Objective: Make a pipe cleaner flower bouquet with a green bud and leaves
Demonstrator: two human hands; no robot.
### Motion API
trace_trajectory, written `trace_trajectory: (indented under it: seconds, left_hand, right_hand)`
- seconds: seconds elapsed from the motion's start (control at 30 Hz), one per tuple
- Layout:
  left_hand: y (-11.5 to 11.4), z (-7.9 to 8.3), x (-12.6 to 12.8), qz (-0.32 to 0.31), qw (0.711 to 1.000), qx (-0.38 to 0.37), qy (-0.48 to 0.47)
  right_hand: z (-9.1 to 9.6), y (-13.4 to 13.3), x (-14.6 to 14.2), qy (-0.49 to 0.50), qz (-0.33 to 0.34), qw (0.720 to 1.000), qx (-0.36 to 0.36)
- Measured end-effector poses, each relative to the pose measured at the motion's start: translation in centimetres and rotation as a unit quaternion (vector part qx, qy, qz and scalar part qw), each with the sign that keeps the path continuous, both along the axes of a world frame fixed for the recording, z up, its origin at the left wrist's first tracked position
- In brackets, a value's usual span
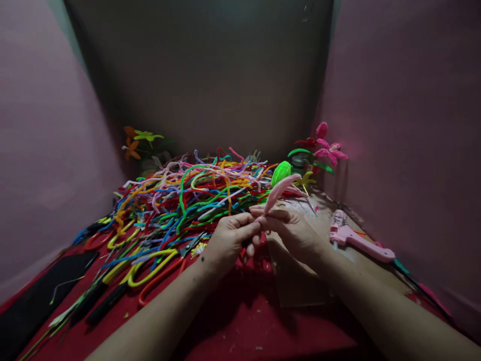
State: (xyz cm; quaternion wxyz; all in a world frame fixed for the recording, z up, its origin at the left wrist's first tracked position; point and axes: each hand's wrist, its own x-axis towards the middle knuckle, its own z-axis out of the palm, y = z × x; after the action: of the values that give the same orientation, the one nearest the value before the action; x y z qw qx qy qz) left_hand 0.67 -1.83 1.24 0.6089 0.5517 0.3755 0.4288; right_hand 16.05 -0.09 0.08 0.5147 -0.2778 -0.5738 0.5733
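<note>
Both my hands meet over the red table (240, 321), near its middle. My left hand (230, 238) is closed, its fingers pinched at the base of a pink pipe-cleaner petal (280, 189). My right hand (291, 228) is closed on the same piece, and the looped pink petal stands up and to the right above its fingers. Just behind the hands lies a large heap of pipe cleaners (188, 198) in many colours.
A pink glue gun (355, 239) lies to the right. Finished pink flowers (325, 148) stand at the back right, orange and green ones (137, 140) at the back left. Scissors and pliers with yellow and orange handles (150, 273) lie to the left. Pink walls close in both sides.
</note>
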Motion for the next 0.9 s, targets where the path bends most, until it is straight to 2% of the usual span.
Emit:
trace_trajectory:
  seconds: [0.13, 0.2, 0.27, 0.33, 0.37, 0.4, 0.47, 0.5, 0.53, 0.57, 0.6, 0.63, 0.7, 0.8, 0.9]
  left_hand:
    - [-0.1, 0.0, -0.2, -0.116, 0.980, -0.132, -0.089]
    - [-0.1, 0.1, -0.2, -0.148, 0.972, -0.154, -0.092]
    - [-0.2, 0.2, -0.1, -0.127, 0.984, -0.112, -0.050]
    - [-0.3, 0.0, 0.2, -0.042, 0.997, 0.012, 0.061]
    - [-0.4, -0.2, 0.3, 0.015, 0.985, 0.101, 0.138]
    - [-0.5, -0.5, 0.3, 0.071, 0.953, 0.195, 0.221]
    - [-0.6, -1.3, 0.4, 0.149, 0.847, 0.350, 0.372]
    - [-0.6, -1.7, 0.3, 0.164, 0.796, 0.398, 0.425]
    - [-0.5, -2.0, 0.2, 0.165, 0.760, 0.428, 0.461]
    - [-0.5, -2.2, 0.1, 0.160, 0.741, 0.444, 0.478]
    - [-0.4, -2.3, 0.0, 0.153, 0.740, 0.449, 0.477]
    - [-0.3, -2.2, 0.0, 0.147, 0.756, 0.442, 0.460]
    - [-0.2, -1.8, -0.1, 0.141, 0.820, 0.389, 0.396]
    - [-0.2, -0.7, 0.1, 0.123, 0.922, 0.245, 0.272]
    - [-0.3, 0.0, 0.3, 0.071, 0.979, 0.107, 0.156]
  right_hand:
    - [0.0, 0.4, 0.6, -0.006, 0.086, 0.996, 0.029]
    - [-0.1, 0.3, 0.7, 0.009, 0.104, 0.994, 0.036]
    - [-0.3, 0.2, 0.5, 0.038, 0.088, 0.995, 0.017]
    - [-0.4, 0.0, 0.1, 0.069, 0.059, 0.996, -0.020]
    - [-0.5, -0.2, -0.1, 0.082, 0.045, 0.995, -0.042]
    - [-0.5, -0.3, -0.2, 0.089, 0.032, 0.993, -0.064]
    - [-0.5, -0.6, -0.5, 0.088, 0.006, 0.991, -0.097]
    - [-0.5, -0.7, -0.6, 0.076, -0.003, 0.991, -0.109]
    - [-0.5, -0.7, -0.7, 0.061, -0.010, 0.991, -0.117]
    - [-0.5, -0.8, -0.7, 0.045, -0.014, 0.992, -0.120]
    - [-0.4, -0.8, -0.7, 0.035, -0.015, 0.992, -0.119]
    - [-0.4, -0.7, -0.7, 0.030, -0.013, 0.993, -0.112]
    - [-0.2, -0.6, -0.6, 0.027, -0.001, 0.996, -0.081]
    - [0.0, -0.4, -0.4, 0.014, 0.022, 0.999, -0.036]
    - [-0.1, -0.1, 0.0, -0.009, 0.034, 0.999, -0.015]
